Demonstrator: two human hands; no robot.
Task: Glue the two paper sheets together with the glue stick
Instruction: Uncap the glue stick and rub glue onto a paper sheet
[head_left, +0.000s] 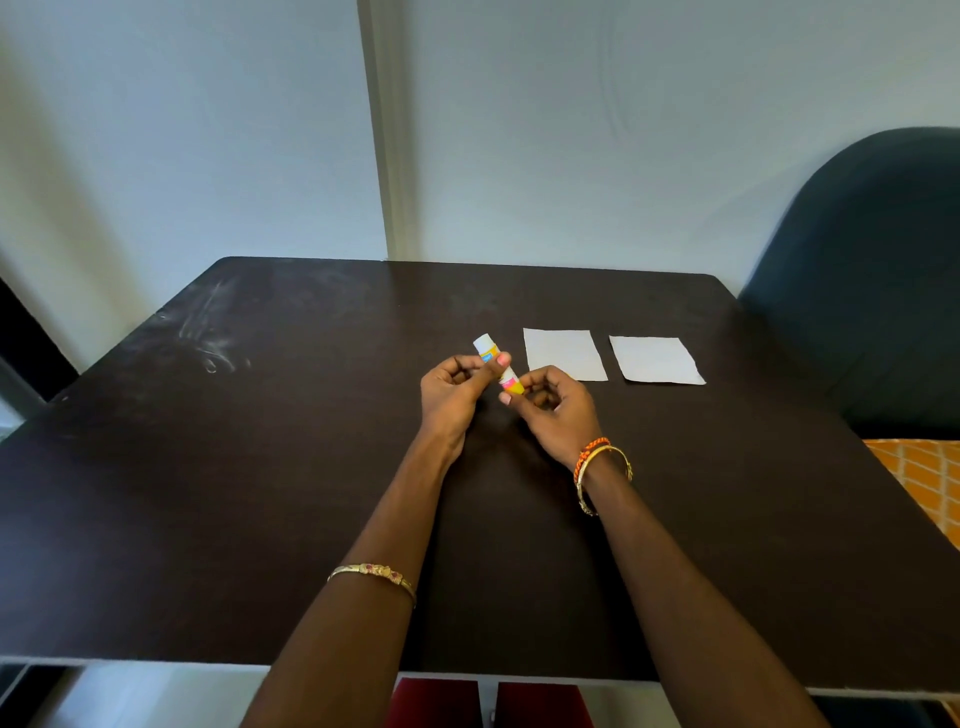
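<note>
Two bare forearms reach forward from the near edge of the dark surface (208, 467), the left one wearing a thin gold bracelet (373, 571) and the right wrist carrying a gold bangle with an orange thread band (597, 460) beside it. Above the middle of the surface, the left hand (451, 397) and right hand (558, 410) meet around the glue stick (497, 366), which is held tilted, its white end pointing up and away to the left and its yellow end down toward the right. The left fingers (501, 360) are closed on the middle of the tube, thumb pressed against its side; the right fingers (535, 379) pinch the yellow end, the other fingers curled into the palm. Just beyond the right hand, two white paper sheets lie flat on the surface side by side with a narrow gap between them: the left sheet (563, 353) near the glue stick, the right sheet (655, 359) farther right. A dark chair back (872, 270) stands at the right edge.
</note>
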